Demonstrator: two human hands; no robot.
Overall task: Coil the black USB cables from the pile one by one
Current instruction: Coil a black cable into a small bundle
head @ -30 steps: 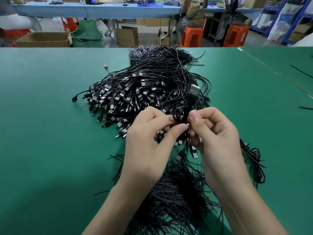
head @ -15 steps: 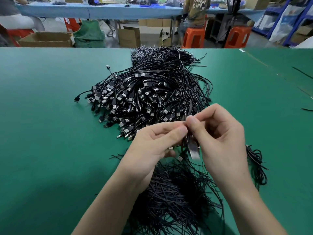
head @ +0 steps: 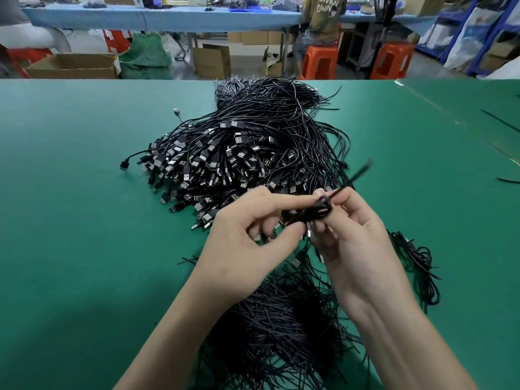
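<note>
A big pile of black USB cables (head: 253, 147) lies on the green table (head: 70, 220), plugs fanned toward me. Above its near edge both hands hold one small coiled black cable (head: 312, 211). My left hand (head: 247, 249) pinches the coil between thumb and forefinger. My right hand (head: 354, 235) grips its right side, and a blurred black tie end (head: 357, 174) sticks up to the right from the fingers. Under my forearms lies a heap of short black ties (head: 281, 327).
A small bunch of coiled cables (head: 416, 263) lies right of my right wrist. Stray black strands (head: 503, 180) sit at the table's right edge. Beyond the table are cardboard boxes (head: 70, 66), orange stools (head: 319, 61) and a seated person (head: 326, 15).
The coil has been turned between my hands. The silver plug that stuck up, then hung down, is now hidden, and a thin black end swings up to the right.
</note>
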